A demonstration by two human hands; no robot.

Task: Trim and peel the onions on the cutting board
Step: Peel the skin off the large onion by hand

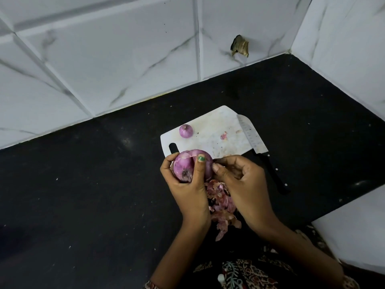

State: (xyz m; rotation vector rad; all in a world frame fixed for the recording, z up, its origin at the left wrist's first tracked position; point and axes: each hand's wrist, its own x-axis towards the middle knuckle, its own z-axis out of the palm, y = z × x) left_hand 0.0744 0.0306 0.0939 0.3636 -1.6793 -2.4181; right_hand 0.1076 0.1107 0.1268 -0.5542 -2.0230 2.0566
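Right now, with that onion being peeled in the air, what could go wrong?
1. The left hand holds the big onion off the cutting board while the right hand pinches its skin; a hard tug might make it slip.
2. The knife lies with its blade on the board's edge, close to the right hand; a careless reach could meet it.
3. The small onion sits loose and might roll off.

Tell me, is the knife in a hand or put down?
Put down. The knife lies across the cutting board's right edge, untouched by either hand.
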